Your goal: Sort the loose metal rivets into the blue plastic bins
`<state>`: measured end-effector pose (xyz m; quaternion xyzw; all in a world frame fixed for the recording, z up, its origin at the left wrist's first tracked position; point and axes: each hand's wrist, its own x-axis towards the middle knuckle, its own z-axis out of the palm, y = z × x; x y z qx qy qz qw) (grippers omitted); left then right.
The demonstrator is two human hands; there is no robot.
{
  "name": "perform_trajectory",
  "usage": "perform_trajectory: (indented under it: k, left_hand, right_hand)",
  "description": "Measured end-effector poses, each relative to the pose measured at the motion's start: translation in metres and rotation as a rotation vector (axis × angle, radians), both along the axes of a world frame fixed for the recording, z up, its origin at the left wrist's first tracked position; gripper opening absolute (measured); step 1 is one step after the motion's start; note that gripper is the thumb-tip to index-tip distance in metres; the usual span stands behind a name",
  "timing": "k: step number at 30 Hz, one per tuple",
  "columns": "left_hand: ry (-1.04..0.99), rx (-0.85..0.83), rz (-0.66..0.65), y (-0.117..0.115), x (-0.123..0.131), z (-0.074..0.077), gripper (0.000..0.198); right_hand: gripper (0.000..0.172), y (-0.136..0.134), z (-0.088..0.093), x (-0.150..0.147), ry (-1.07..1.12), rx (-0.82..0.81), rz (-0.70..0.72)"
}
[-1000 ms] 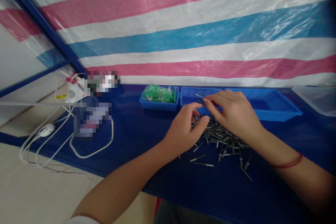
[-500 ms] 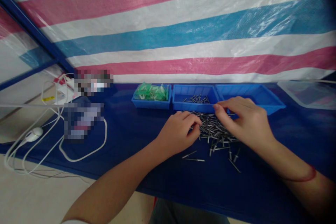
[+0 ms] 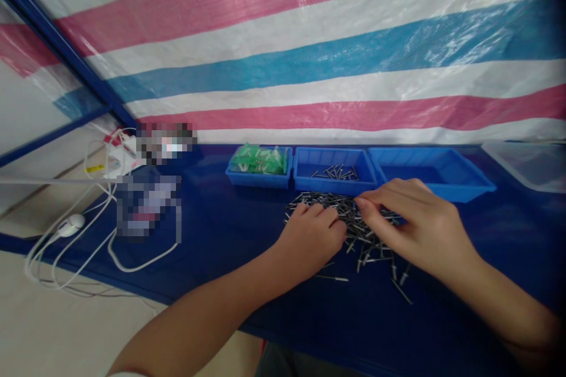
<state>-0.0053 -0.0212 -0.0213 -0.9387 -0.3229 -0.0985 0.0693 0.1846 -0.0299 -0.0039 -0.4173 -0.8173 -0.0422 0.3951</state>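
Over slender silvery metal rivets [image 3: 365,228] heaped on smooth dark-blue tabletop [image 3: 212,230]: bare left hand [image 3: 309,242] with fingers [image 3: 328,215] curled, bare right hand [image 3: 418,218] with fingertips [image 3: 363,204] nearly meeting; cannot tell whether holding any.

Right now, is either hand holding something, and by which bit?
Can't tell: left hand and right hand overlap the pile of thin silver metal rivets, any grip unclear.

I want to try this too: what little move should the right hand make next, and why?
Perhaps the right hand could pinch one from the pile of blind rivets: it's curved in a pinching shape there, and the middle blue bin holds some. I can't see whether it's gripping one.
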Motion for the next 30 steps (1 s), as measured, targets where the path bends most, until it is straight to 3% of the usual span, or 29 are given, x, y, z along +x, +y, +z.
perform_trajectory:
  k: [24,30]
  left_hand:
    - [0.011,-0.088,-0.065,0.006,-0.005,0.000,0.024]
    - [-0.030,-0.181,-0.065,0.011,-0.011,0.010,0.022]
  right_hand:
    - [0.015,0.001,-0.002,-0.003,-0.011,-0.040,-0.002]
    - [0.014,0.001,0.000,-0.003,0.005,-0.032,-0.008]
